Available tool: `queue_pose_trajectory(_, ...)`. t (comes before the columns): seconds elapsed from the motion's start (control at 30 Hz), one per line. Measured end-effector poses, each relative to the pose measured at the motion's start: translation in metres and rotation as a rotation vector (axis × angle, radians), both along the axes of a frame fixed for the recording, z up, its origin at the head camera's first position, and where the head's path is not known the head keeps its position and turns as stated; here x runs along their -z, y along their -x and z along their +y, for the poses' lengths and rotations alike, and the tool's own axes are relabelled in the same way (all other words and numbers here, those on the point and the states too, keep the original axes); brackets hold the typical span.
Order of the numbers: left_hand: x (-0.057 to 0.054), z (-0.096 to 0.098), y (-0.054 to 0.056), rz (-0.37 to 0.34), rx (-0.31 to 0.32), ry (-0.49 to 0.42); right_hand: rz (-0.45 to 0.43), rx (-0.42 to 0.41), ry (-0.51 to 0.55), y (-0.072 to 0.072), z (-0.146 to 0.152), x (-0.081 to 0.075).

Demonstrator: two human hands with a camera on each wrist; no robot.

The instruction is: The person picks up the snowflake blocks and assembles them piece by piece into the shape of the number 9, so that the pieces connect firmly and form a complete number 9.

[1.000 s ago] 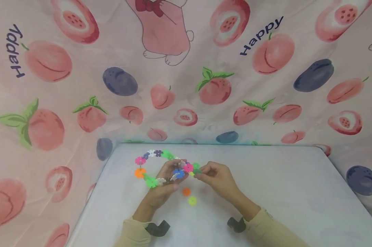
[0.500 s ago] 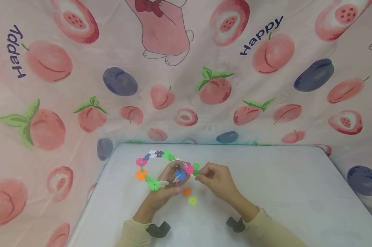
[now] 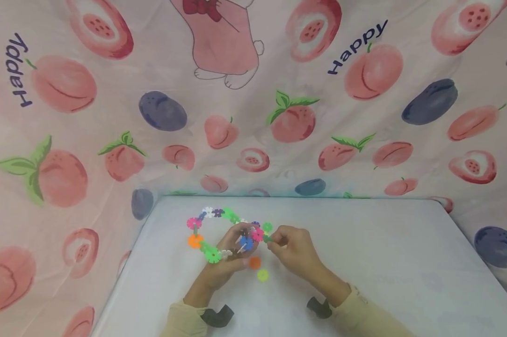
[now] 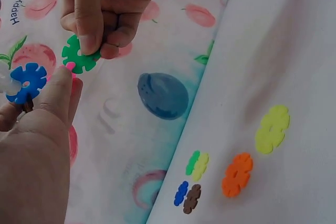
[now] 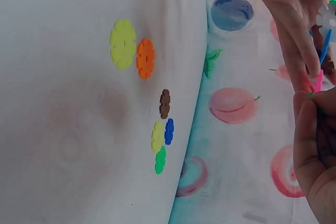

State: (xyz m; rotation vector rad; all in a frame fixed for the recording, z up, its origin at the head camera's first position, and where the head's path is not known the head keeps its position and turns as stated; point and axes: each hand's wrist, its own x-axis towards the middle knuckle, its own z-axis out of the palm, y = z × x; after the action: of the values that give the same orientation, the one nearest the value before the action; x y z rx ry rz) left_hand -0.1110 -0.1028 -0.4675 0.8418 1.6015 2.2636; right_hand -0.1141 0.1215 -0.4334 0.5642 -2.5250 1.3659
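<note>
A looped chain of slotted plastic snowflake discs, with an orange disc (image 3: 196, 241) at its left side, hangs from my left hand (image 3: 224, 269). The left fingers grip the chain's right end, around a pink disc (image 3: 258, 235) and a blue disc (image 4: 35, 80). My right hand (image 3: 297, 248) pinches a green disc (image 4: 79, 65) between thumb and forefinger. The green disc's edge meets the pink disc at the left fingertips. Part of the chain is hidden behind the left fingers.
Loose discs lie flat on the white table (image 3: 384, 262): orange (image 4: 237, 176), yellow (image 4: 272, 129), and, farther back, brown (image 4: 192, 199), blue (image 4: 181, 193), light yellow (image 4: 200, 167) and green (image 4: 192, 162). A fruit-printed cloth (image 3: 253, 107) hangs behind the table.
Both hands and the chain have sunk slightly toward the table's near side, the chain drifting a little right. The right hand keeps its pinch on the green disc.
</note>
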Motion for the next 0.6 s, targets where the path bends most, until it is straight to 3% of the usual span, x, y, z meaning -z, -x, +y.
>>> queue_pose_trajectory(0.17,0.0024,0.0007,-0.0010,-0.020,0.002,-0.002,0.067,-0.013,-0.048,-0.0010,0.0001,0.0031)
queue_pose_trajectory(0.47,0.0018,-0.0008,0.0016,-0.070,0.093,-0.097,0.111,-0.114,-0.074,0.0026,0.0049,0.0052)
queue_pose_trajectory(0.6,0.0033,0.0015,0.0022,-0.086,0.094,-0.134,0.118,-0.075,-0.066,-0.0006,0.0013,0.0044)
